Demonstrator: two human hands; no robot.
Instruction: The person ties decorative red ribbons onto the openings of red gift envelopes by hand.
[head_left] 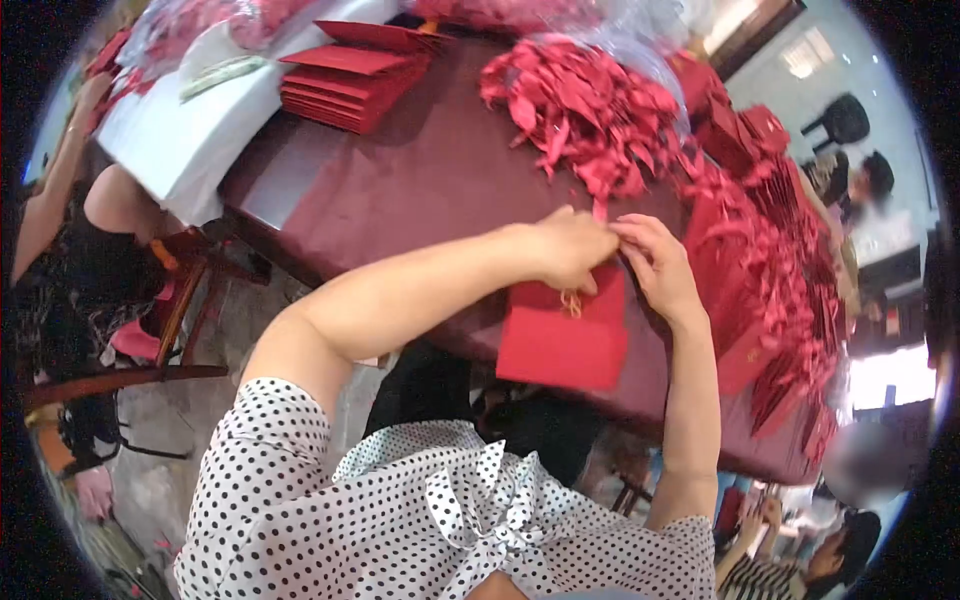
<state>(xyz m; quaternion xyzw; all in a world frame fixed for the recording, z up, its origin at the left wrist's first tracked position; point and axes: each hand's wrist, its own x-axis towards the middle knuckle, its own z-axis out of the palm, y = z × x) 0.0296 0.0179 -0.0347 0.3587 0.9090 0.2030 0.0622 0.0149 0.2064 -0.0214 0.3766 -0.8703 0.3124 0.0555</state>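
A red folded card or pouch (562,350) lies flat near the table's front edge, with a small gold cord loop (570,303) on it. My left hand (575,250) is over its upper part, fingers closed on a red ribbon (600,207) that sticks up beyond the fingertips. Close against it, my right hand (658,262) has its thumb and fingertips pinched together beside the ribbon; whatever is between them is too small to make out.
Loose red ribbons (590,110) are heaped beyond my hands. Red pieces with ribbons (770,250) line the right side. A stack of red folders (350,85) stands at the back left, near a white sheet (185,135). Other people are at both sides.
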